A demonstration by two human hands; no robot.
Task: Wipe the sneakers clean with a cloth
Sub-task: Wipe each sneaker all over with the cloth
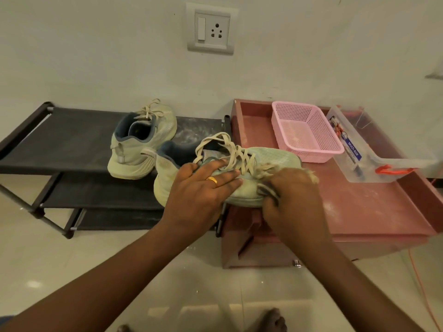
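Pressing down on the sneaker [271, 156] at the centre of the frame, your left hand [203, 185] lies flat across its side and its cream laces [230, 149]. The fingers [227, 174] are straight and slightly spread, pushing rather than gripping, and a gold ring [212, 180] shows on one of them. Just to the right, your right hand [292, 200] has its fingers bunched round a cloth [268, 191] and holds it against the sneaker's side toward the toe. Hand and cloth are both blurred, and a frayed pale edge of the cloth sticks out past the knuckles. The sneaker is pale green, heel to the left and toe to the right, and spans the right end of the black shoe rack [72, 140] and the left edge of the reddish surface [371, 207]; whether its sole rests on either cannot be told, since your hands cover it. A second sneaker [141, 144] of the same kind stands on the rack's top shelf, up and to the left, with its heel toward you, just beside the first one's heel. On the reddish surface toward the upper right sit a pink basket [335, 140] and, right of it, a clear plastic box [374, 164] with an orange handle. A switch and socket plate [211, 28] is on the wall at top centre. Pale tiled floor [60, 259] fills the lower frame, and part of a foot [273, 319] shows at the bottom edge.
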